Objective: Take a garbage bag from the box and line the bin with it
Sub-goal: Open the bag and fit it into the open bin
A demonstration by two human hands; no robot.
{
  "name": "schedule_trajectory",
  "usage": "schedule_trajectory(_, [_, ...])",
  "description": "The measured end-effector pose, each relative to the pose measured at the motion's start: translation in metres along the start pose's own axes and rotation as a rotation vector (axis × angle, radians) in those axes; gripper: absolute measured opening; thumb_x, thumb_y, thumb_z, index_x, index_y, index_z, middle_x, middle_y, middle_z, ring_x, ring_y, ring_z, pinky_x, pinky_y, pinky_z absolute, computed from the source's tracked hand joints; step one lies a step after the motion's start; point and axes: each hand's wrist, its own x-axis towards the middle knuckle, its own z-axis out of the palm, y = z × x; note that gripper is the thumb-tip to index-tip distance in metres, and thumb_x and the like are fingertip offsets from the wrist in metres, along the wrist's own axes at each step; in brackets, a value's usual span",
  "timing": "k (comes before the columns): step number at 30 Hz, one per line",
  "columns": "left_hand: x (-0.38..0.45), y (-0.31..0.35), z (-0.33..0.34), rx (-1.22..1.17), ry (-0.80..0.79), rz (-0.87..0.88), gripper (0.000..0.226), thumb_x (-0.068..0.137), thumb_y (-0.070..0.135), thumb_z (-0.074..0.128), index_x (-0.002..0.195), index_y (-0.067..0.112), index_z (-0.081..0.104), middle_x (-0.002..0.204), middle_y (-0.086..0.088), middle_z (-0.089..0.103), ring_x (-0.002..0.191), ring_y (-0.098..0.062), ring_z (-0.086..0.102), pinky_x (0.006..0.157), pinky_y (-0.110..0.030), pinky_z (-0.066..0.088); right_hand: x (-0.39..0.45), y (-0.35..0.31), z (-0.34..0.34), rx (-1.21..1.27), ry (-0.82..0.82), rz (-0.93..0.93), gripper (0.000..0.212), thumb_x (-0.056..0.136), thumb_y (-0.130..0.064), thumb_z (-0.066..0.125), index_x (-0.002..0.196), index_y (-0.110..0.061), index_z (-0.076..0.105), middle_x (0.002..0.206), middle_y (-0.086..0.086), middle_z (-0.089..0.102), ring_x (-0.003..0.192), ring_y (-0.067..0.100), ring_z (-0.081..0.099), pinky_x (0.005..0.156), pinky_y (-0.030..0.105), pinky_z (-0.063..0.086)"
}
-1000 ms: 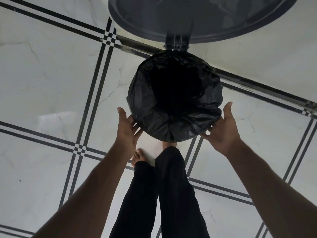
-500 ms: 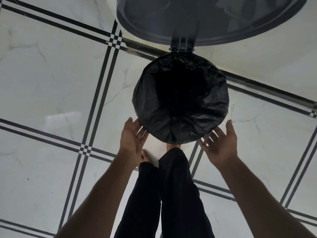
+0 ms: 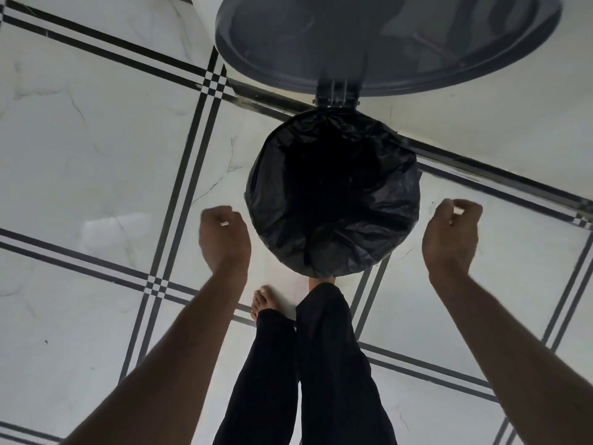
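A black garbage bag lines a round bin seen from straight above; its edge is folded out over the rim all the way round and hides the bin's body. The grey lid stands raised behind the bin on its hinge. To the left of the bin my left hand is curled into a loose fist, apart from the bag and holding nothing. On the bin's right, my right hand is curled the same way, also off the bag. No box is in view.
White marble floor tiles with black double lines surround the bin. My legs in black trousers stand at the bin's near side, one bare foot beside it, the other foot mostly hidden under the bag's edge.
Both hands have left the bag's rim, moved outward and back from the bin, and their fingers have curled from flat and open into loose fists.
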Motion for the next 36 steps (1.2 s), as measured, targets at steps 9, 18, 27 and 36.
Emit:
schedule_trajectory(9, [0.060, 0.044, 0.012, 0.117, -0.351, 0.340, 0.024, 0.086, 0.030, 0.062, 0.105, 0.026, 0.075, 0.096, 0.010, 0.074, 0.092, -0.008, 0.069, 0.088, -0.029, 0.055, 0.040, -0.050, 0.024, 0.088, -0.270, -0.322, 0.024, 0.096, -0.035, 0.052, 0.099, -0.019, 0.070, 0.093, -0.004, 0.071, 0.087, 0.012, 0.062, 0.088, 0.038, 0.052])
schedule_trajectory(18, [0.079, 0.049, 0.015, 0.024, -0.466, 0.062, 0.019, 0.092, 0.019, 0.062, 0.075, 0.021, 0.070, 0.085, -0.006, 0.068, 0.081, -0.021, 0.062, 0.090, -0.042, 0.056, 0.070, -0.057, 0.034, 0.139, -0.441, -0.133, 0.036, 0.094, -0.032, 0.058, 0.092, 0.003, 0.064, 0.084, 0.007, 0.053, 0.076, 0.017, 0.048, 0.069, 0.033, 0.041])
schedule_trajectory(27, [0.086, 0.086, 0.028, -0.065, -0.331, 0.137, 0.010, 0.073, 0.027, 0.063, 0.076, 0.019, 0.068, 0.073, -0.008, 0.057, 0.071, -0.015, 0.051, 0.070, -0.029, 0.043, 0.063, -0.097, 0.046, -0.023, -0.382, -0.194, 0.032, 0.093, -0.029, 0.047, 0.097, -0.005, 0.067, 0.091, 0.005, 0.064, 0.082, 0.021, 0.054, 0.074, 0.032, 0.041])
schedule_trajectory(36, [0.080, 0.132, 0.071, 0.153, -0.535, 0.358, 0.035, 0.079, 0.038, 0.074, 0.095, 0.008, 0.076, 0.093, -0.012, 0.076, 0.086, -0.024, 0.072, 0.089, -0.042, 0.057, 0.048, -0.122, 0.072, 0.043, -0.424, -0.376, 0.017, 0.090, -0.027, 0.062, 0.082, -0.019, 0.075, 0.072, -0.006, 0.064, 0.066, 0.008, 0.056, 0.065, 0.023, 0.044])
